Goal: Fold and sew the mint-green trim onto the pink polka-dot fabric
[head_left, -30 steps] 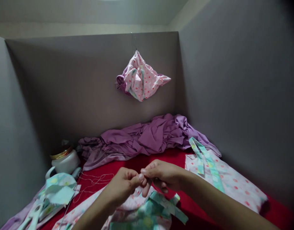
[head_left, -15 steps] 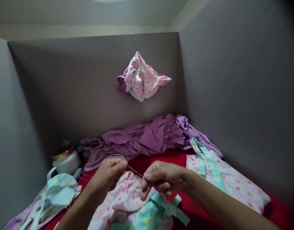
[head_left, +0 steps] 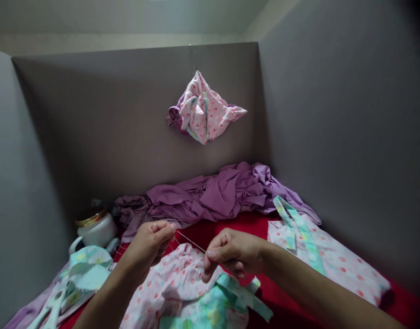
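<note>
A pale thread (head_left: 191, 241) runs taut between my two hands. My left hand (head_left: 157, 240) pinches one end between thumb and forefinger. The other end sits between the thumb and forefinger of my right hand (head_left: 227, 252), whose lower fingers curl loosely. Whether a needle is on the thread I cannot make out. Under both hands lies a gathered pink dotted cloth piece (head_left: 182, 274), with turquoise floral fabric (head_left: 210, 310) along its front and a loose strip at its right.
A red cloth (head_left: 261, 228) covers the surface. Bunched purple fabric (head_left: 213, 196) lies at the back. At left are a white jar (head_left: 97, 230), scissors (head_left: 54, 301) and turquoise scraps (head_left: 90, 274). Folded dotted fabric (head_left: 350, 269) lies right; a cloth bundle (head_left: 210, 112) hangs on the grey wall.
My left hand has moved slightly left and up, away from the right hand, so more thread shows between them. The right hand has hardly moved.
</note>
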The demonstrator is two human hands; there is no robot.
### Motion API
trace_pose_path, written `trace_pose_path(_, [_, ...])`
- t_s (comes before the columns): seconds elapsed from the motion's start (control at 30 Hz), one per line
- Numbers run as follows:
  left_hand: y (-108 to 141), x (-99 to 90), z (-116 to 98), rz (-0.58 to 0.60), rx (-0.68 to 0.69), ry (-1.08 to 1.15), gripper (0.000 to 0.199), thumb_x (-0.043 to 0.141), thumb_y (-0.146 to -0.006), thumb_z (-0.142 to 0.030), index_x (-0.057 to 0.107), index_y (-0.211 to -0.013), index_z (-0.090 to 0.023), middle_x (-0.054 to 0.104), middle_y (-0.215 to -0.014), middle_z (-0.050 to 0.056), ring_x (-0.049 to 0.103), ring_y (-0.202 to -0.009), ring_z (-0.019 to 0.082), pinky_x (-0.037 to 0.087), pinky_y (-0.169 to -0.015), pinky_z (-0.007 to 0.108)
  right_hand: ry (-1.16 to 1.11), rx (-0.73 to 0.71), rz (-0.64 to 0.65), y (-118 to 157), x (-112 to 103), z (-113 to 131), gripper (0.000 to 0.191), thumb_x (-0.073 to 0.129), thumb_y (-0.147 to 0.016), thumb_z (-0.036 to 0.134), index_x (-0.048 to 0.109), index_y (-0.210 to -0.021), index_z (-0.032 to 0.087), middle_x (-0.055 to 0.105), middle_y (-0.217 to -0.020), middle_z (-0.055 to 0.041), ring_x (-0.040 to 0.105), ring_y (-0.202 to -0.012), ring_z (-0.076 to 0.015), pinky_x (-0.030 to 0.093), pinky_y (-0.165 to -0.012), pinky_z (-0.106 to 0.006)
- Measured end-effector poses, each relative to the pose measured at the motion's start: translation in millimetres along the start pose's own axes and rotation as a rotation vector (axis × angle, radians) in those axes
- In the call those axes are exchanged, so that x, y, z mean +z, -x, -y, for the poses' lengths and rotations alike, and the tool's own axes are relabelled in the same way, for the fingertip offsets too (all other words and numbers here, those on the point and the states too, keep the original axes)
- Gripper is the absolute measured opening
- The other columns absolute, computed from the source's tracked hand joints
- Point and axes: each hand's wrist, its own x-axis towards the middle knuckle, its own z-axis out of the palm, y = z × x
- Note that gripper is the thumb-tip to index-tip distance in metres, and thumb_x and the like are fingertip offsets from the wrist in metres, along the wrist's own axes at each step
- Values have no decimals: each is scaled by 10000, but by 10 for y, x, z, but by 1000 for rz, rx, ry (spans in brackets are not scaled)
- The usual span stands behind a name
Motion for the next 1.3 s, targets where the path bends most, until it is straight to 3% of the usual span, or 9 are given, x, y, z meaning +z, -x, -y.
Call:
trace_pose_path(0.13, [-67, -1, 61, -75, 6, -38, 493, 725, -488, -574, 424, -544, -187, 196, -374, -139, 76, -375, 6, 30, -374, 180, 109, -63, -181, -4, 59, 23, 286, 766, -610, 360, 740, -746, 109, 529, -443, 52, 270, -313, -13, 259, -285, -145])
trace_pose_path(0.37, [-221, -1, 217, -168, 63, -137, 440, 733, -467, -518, 440, -479, -189, 209, -343, -124, 117, -334, 14, 39, -376, 215, 92, -190, -409, -16, 128, 75, 330, 866, -403, 340, 617, -447, 128, 519, -580, 43, 353, -418, -15, 205, -383, -194])
trace_pose_path(0.47, [-242, -10, 247, -171, 74, -153, 413, 712, -494, -509, 450, -480, -190, 189, -347, -126, 104, -335, 16, 29, -383, 223, 33, -192, -411, -3, 121, 84, 346, 871, -426, 351, 616, -485, 123, 506, -547, 41, 330, -417, -17, 171, -389, -194])
trace_pose_path(0.6, [-248, -6, 251, -167, 91, -186, 379, 674, -520, -513, 493, -507, -181, 196, -344, -123, 106, -333, 23, 50, -385, 223, -124, -117, -301, 32, 113, 102, 360, 848, -518, 380, 689, -697, 112, 375, -424, 86, 214, -398, -19, 117, -387, -177])
trace_pose_path(0.73, [-216, 48, 217, -118, 141, -242, 356, 657, -544, -484, 511, -490, -163, 283, -386, -91, 152, -381, 35, 104, -416, 221, -306, -134, -234, 44, 114, 128, 349, 865, -513, 293, 664, -727, 106, 310, -464, 107, 150, -422, -14, 81, -382, -160])
trace_pose_path(0.97, [9, 339, 228, 119, 229, -405, 349, 564, -651, -370, 368, -424, -190, 269, -465, -58, 237, -473, 81, 171, -483, 247, -401, -272, -413, -16, 128, 91, 369, 881, -466, 279, 603, -666, 143, 254, -476, 122, 89, -436, -32, 53, -377, -184])
trace_pose_path(1.13, [242, 623, 321, 266, 365, -633, 389, 486, -765, -291, 266, -460, -191, 250, -482, -51, 248, -489, 92, 187, -504, 262, -65, -365, -657, -142, 155, -56, 356, 798, -568, 456, 657, -676, 147, 363, -505, 75, 235, -456, -54, 184, -418, -210])
trace_pose_path(1.2, [312, 663, 305, 313, 378, -607, 388, 481, -771, -271, 252, -468, -190, 237, -480, -52, 239, -480, 89, 176, -491, 265, 232, -459, -730, -173, 153, -108, 289, 741, -647, 427, 667, -611, 149, 453, -614, 20, 376, -556, -90, 297, -495, -228])
trace_pose_path(1.3, [369, 626, 204, 338, 347, -438, 391, 502, -756, -292, 265, -462, -190, 216, -485, -54, 209, -480, 82, 166, -479, 264, 646, -574, -766, -162, 124, -165, 222, 622, -771, 307, 674, -611, 162, 465, -721, -16, 455, -681, -132, 357, -587, -251])
